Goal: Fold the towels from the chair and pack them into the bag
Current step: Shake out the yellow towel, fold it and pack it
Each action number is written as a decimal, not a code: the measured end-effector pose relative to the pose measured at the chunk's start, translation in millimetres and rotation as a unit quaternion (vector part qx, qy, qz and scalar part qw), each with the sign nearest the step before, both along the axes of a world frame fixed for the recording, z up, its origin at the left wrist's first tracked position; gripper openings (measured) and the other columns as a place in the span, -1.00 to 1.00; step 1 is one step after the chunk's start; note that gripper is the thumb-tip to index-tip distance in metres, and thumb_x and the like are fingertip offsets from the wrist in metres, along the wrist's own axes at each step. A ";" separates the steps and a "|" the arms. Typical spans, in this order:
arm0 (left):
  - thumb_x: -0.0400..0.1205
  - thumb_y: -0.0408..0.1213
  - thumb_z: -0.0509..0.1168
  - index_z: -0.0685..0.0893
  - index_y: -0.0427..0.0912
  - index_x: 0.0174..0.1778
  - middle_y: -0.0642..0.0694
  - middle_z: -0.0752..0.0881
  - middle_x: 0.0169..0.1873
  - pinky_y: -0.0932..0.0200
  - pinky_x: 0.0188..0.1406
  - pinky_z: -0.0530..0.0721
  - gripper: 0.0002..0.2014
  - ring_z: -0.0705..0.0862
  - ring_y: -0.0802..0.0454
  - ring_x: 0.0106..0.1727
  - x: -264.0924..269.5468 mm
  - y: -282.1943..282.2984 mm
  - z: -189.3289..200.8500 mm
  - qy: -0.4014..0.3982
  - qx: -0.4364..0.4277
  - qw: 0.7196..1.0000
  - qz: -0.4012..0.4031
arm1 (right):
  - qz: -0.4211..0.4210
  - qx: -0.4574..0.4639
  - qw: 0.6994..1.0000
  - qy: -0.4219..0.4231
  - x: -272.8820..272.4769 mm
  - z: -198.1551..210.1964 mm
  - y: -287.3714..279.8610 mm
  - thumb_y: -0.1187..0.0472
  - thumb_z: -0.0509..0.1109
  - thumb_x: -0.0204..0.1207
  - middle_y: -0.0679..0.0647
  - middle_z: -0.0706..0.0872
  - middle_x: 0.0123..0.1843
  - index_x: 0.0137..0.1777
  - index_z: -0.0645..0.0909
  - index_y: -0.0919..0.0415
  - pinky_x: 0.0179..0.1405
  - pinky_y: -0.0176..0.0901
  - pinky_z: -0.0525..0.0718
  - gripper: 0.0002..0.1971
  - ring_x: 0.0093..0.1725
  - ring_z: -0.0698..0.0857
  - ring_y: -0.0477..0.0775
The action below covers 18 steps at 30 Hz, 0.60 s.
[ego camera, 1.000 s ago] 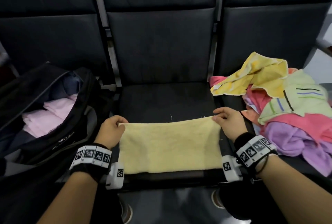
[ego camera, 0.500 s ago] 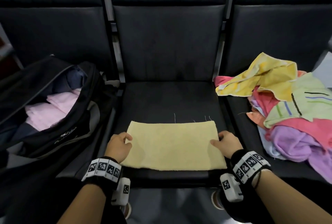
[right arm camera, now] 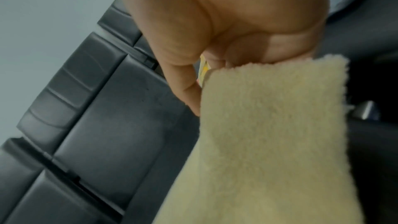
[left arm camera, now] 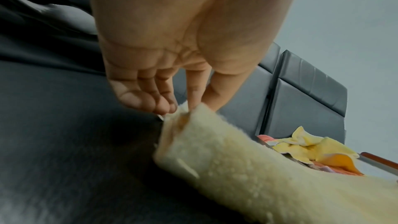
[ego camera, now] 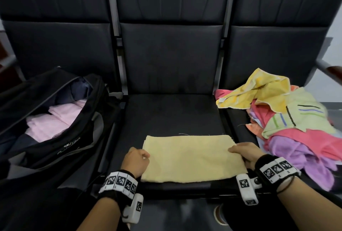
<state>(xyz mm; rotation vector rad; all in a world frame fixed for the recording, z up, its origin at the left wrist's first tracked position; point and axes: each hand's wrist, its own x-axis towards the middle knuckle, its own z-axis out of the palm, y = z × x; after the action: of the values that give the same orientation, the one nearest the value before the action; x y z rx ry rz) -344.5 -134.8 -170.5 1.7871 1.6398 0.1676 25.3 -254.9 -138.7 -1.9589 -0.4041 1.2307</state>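
A pale yellow towel (ego camera: 190, 158), folded into a rectangle, lies flat on the front of the middle black seat (ego camera: 172, 112). My left hand (ego camera: 137, 160) pinches its left edge, and the left wrist view shows fingers and thumb closed on the towel (left arm camera: 237, 168) there. At the towel's right edge my right hand (ego camera: 244, 154) grips it, with the thumb pressed on the towel (right arm camera: 269, 125). An open black bag (ego camera: 61, 143) on the left seat holds folded pink towels (ego camera: 55, 121).
A loose heap of yellow, green, pink and purple towels (ego camera: 296, 125) covers the right seat. The seat backs rise behind. My shoe (ego camera: 220, 214) shows on the floor below the seat's front edge.
Both hands have slid from the towel's far corners back along its side edges toward me. The towel, earlier hanging over the front edge, now lies folded flat on the seat.
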 end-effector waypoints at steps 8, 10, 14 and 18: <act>0.62 -0.39 0.31 0.79 -0.10 0.01 -0.04 0.76 -0.11 0.16 -0.02 0.63 -0.82 0.69 0.02 -0.06 12.4 -2.9 21.1 -0.177 -0.007 0.984 0.027 | 0.100 0.104 0.987 0.078 -72.9 43.2 25.8 0.49 0.35 0.53 0.25 0.77 -0.06 0.17 0.72 0.28 -0.33 -0.11 0.61 -0.72 -0.16 0.75 0.16; 0.68 -0.42 0.28 0.75 -0.21 0.03 -0.14 0.76 -0.15 0.13 -0.29 0.61 -0.86 0.68 0.01 -0.21 15.9 -5.6 24.7 -0.279 -0.087 0.953 0.078 | 0.127 0.115 0.983 0.071 -103.5 47.6 39.1 0.49 0.36 0.52 0.22 0.71 -0.09 0.19 0.70 0.23 -0.42 -0.16 0.58 -0.70 -0.19 0.72 0.14; 0.73 -0.30 0.25 0.69 -0.30 0.11 -0.25 0.77 -0.10 0.09 -0.34 0.71 -0.83 0.74 -0.07 -0.23 12.7 -7.3 29.8 -0.366 -0.196 0.894 0.169 | 0.192 0.139 0.966 0.107 -160.2 42.7 55.8 0.44 0.42 0.54 0.23 0.67 -0.04 0.29 0.62 0.14 -0.27 0.02 0.75 -0.64 -0.15 0.75 0.14; 0.72 -0.29 0.23 0.61 -0.23 0.23 -0.19 0.71 -0.03 -0.05 -0.09 0.76 -0.79 0.73 -0.11 -0.07 8.7 -10.5 21.4 -0.353 -0.231 0.889 0.176 | 0.236 0.125 0.960 0.087 -173.2 20.6 50.7 0.33 0.44 0.57 0.22 0.61 0.11 0.43 0.51 0.09 -0.18 0.17 0.84 -0.56 0.06 0.74 0.11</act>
<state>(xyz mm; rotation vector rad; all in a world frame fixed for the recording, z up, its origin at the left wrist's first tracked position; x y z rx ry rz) -335.7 -145.3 -149.2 0.8936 1.2928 0.4847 -147.8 -204.3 -118.1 -1.5689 -0.9268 1.5471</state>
